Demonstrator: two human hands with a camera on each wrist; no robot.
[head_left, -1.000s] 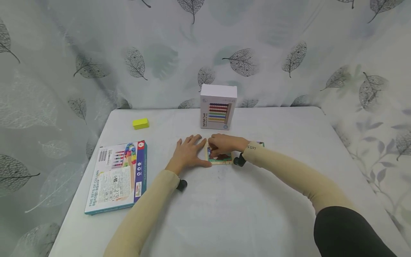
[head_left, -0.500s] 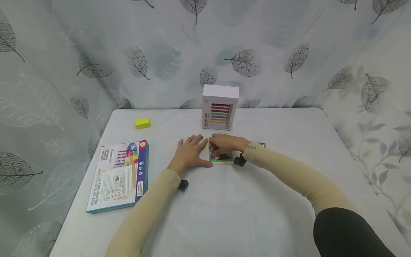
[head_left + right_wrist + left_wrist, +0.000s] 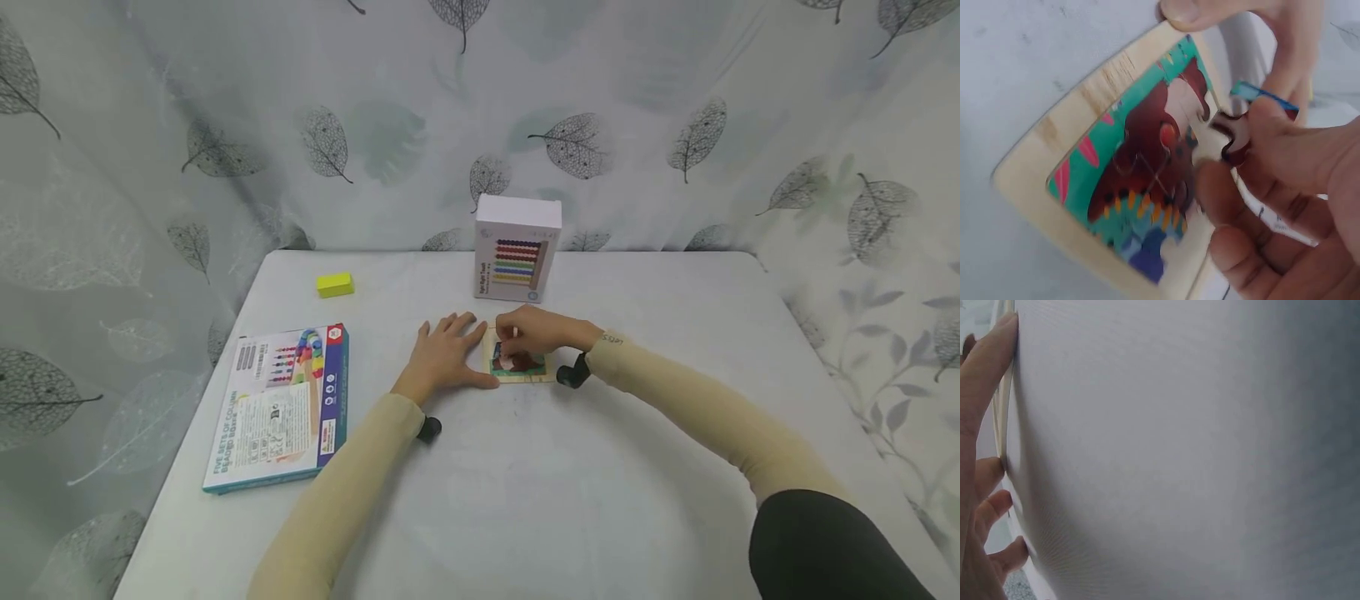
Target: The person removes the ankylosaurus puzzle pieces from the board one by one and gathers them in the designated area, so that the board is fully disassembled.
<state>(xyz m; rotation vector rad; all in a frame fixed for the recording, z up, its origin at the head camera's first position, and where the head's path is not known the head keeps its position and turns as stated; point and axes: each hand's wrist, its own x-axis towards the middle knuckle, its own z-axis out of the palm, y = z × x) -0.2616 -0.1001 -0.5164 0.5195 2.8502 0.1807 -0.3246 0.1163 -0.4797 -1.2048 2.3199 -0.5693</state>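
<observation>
A wooden jigsaw puzzle in a pale frame (image 3: pixel 1054 209) lies flat on the table, with a brown animal picture on green. Bare wood shows at the right side of its picture in the right wrist view. My left hand (image 3: pixel 442 358) lies spread at the puzzle's left side, thumb and forefinger touching its frame; the left wrist view shows its fingers (image 3: pixel 988 369) along the thin edge. Over the picture, my right hand (image 3: pixel 536 331) pinches a brown and grey puzzle piece (image 3: pixel 1238 134) between thumb and fingers. A blue-edged bit (image 3: pixel 1266 95) shows behind that thumb; whether it is a separate piece is unclear.
A white box (image 3: pixel 517 250) with a bead-rack picture stands upright behind the puzzle. Left of the left forearm lies a flat bead-toy box (image 3: pixel 277 408). A yellow block (image 3: pixel 335 285) sits toward the table's back left. A leaf-patterned curtain (image 3: pixel 420 125) hangs behind the table.
My right hand has lifted a little and shifted right, uncovering more of the picture. The coloured edge seen beyond the right wrist earlier is now hidden. My left hand stays in place.
</observation>
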